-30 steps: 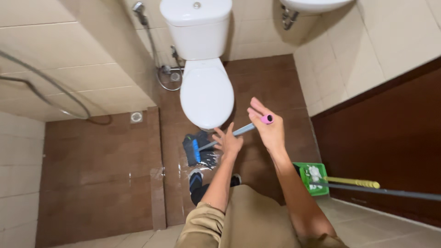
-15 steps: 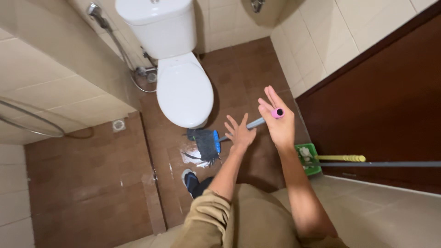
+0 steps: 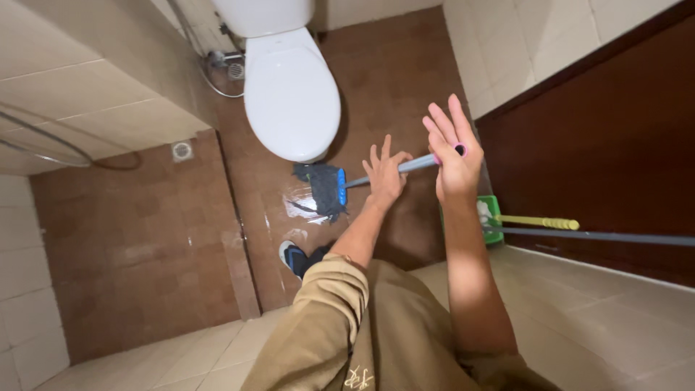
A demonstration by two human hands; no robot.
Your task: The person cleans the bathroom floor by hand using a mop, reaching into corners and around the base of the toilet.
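Observation:
I hold a mop with a grey handle [image 3: 416,164] and a pink end cap. My right hand [image 3: 452,156] has the top of the handle under the thumb, fingers stretched up. My left hand [image 3: 384,177] lies lower on the handle with splayed fingers. The dark mop head [image 3: 324,190] with its blue frame rests on the wet brown floor tiles just in front of the white toilet [image 3: 289,94], whose lid is down.
A green container [image 3: 493,217] sits by the dark brown door [image 3: 615,145], with a yellow handle [image 3: 539,221] and a grey pole [image 3: 615,237] lying across it. A floor drain [image 3: 182,150] is at the left. My shoe [image 3: 293,257] stands behind the mop head.
The view has tilted down and shifted, so the toilet sits higher in frame. Both hands have risen with the handle, and the mop head has slid slightly toward the toilet base.

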